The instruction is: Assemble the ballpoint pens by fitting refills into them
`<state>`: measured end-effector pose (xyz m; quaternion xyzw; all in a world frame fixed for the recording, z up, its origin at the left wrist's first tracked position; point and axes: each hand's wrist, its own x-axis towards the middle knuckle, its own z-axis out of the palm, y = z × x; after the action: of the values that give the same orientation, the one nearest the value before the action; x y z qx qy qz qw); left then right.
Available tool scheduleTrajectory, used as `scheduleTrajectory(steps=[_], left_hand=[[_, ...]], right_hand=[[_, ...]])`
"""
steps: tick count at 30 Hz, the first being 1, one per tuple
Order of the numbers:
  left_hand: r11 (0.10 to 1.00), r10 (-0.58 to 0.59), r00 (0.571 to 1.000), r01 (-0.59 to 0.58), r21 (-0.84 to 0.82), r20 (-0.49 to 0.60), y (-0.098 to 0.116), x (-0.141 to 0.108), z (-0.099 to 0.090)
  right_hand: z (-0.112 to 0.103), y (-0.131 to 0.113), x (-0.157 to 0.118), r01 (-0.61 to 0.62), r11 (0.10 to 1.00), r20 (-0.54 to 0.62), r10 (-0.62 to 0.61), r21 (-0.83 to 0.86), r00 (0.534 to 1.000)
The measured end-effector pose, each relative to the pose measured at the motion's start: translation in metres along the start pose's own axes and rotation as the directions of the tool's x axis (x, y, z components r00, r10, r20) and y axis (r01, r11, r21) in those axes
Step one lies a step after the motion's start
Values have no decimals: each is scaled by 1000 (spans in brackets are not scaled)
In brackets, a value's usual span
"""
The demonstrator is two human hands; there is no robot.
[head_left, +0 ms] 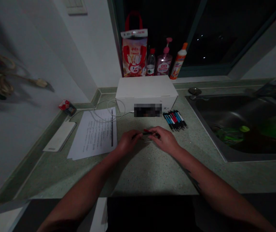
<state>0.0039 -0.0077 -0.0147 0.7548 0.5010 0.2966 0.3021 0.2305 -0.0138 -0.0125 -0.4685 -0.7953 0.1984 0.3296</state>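
Observation:
My left hand [127, 142] and my right hand [164, 139] meet over the speckled green countertop [150, 170]. Between them they hold a black pen with red parts [145, 132], its left end in my left fingers and its right end in my right fingers. A thin pale strip [148, 141] lies just under the pen, though I cannot tell what it is. Several pens with blue, red and black barrels [175, 120] lie side by side beyond my right hand. Printed sheets of paper [93, 133] lie to the left of my left hand.
A white cardboard box [146, 93] with a white cable [110, 109] beside it stands against the wall. Bottles and a red-handled bag [134, 53] line the window ledge. A steel sink [239, 125] is set in the counter at right, and a white flat pad [60, 136] lies at left.

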Motion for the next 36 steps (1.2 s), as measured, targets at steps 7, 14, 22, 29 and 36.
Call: scheduleTrajectory(steps=[7, 14, 22, 29, 36], left_hand=[[997, 79, 997, -79, 16, -8, -3, -2, 2], [991, 131, 991, -131, 9, -28, -7, -1, 4], [988, 151, 988, -151, -7, -37, -7, -3, 5], [991, 117, 993, -119, -69, -33, -5, -3, 5], [995, 30, 999, -31, -96, -18, 0, -4, 5]], right_hand=[[4, -3, -1, 12, 999, 40, -11, -35, 999], [5, -2, 0, 4, 999, 74, -1, -33, 997], [7, -3, 0, -20, 1000, 112, 22, -14, 993], [10, -2, -1, 11, 1000, 99, -9, -25, 995], [9, -6, 0, 106, 991, 42, -103, -75, 994]])
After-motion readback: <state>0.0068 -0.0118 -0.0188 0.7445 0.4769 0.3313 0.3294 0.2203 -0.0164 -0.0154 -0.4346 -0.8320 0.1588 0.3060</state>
